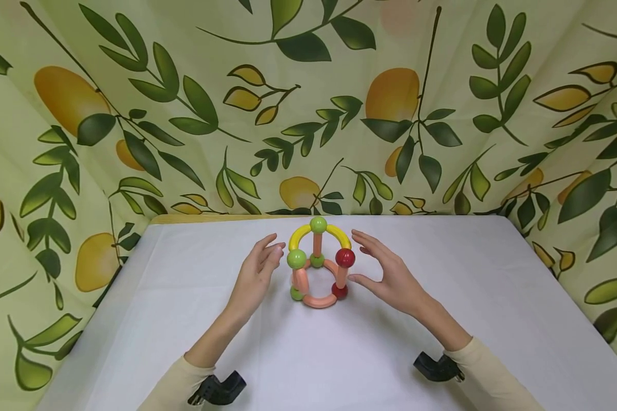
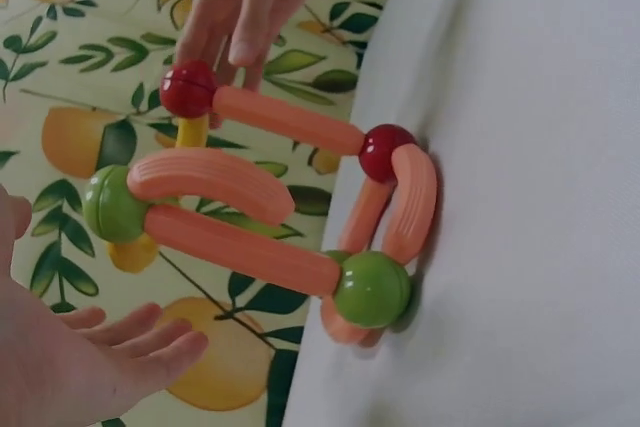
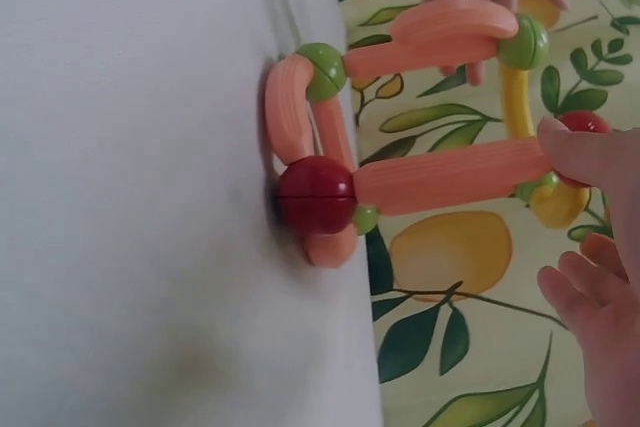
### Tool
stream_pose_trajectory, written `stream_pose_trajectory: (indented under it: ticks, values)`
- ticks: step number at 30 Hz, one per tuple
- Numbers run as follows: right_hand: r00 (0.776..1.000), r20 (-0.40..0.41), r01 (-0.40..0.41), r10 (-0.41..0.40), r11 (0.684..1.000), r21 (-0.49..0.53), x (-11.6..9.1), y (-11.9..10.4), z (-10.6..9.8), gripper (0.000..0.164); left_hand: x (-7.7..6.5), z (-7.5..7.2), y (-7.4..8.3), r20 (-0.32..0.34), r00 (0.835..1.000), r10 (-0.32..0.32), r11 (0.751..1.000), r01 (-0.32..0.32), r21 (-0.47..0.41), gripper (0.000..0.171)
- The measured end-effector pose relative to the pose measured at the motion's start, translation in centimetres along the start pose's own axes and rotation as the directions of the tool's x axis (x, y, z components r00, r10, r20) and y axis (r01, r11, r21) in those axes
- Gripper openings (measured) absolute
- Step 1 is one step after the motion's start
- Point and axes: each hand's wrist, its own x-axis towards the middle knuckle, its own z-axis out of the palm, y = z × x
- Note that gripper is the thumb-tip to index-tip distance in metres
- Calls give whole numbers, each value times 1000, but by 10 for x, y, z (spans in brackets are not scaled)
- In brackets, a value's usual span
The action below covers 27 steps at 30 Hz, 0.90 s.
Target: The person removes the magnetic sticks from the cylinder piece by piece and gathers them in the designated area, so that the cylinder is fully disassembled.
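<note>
A frame of toy building rods and balls [image 1: 320, 301] stands on the white-covered table. Its base is a ring of curved orange rods joined by green and red balls, with straight orange rods rising from it. Yellow curved rods [image 1: 299, 235] link the top balls at the back. From the front-left green ball [image 1: 296, 259], a curved orange rod [image 2: 210, 179] hangs with one end free. My left hand [image 1: 254, 278] is held beside that ball, fingers loosely extended and holding nothing. My right hand [image 1: 393, 279], thumb and fingers spread, is beside the red ball [image 1: 345, 257]; contact is unclear.
A leaf-and-fruit patterned curtain [image 1: 308, 142] hangs behind the table and along both sides. White cloth [image 1: 319, 354] covers the tabletop. Black wrist-camera mounts [image 1: 437, 367] are strapped at both sleeves, low over the table.
</note>
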Motion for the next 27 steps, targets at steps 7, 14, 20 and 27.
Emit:
stream_pose_trajectory:
  ticks: [7, 14, 20, 27]
  values:
    - [993, 72, -107, 98, 985, 135, -2, 17, 9, 85, 5, 0, -8, 67, 994, -86, 992, 91, -86, 55]
    - [980, 134, -171, 145, 964, 205, -3, 30, 21, 80, 6, 2, -15, 125, 985, -117, 986, 130, -101, 55]
    - [973, 180, -179, 144, 964, 198, -3, 35, 30, 74, 5, 5, -22, 179, 976, -124, 986, 141, -84, 54]
    - [964, 227, -191, 142, 958, 212, -2, 40, 37, 67, 3, 7, -26, 243, 964, -106, 985, 135, -106, 58]
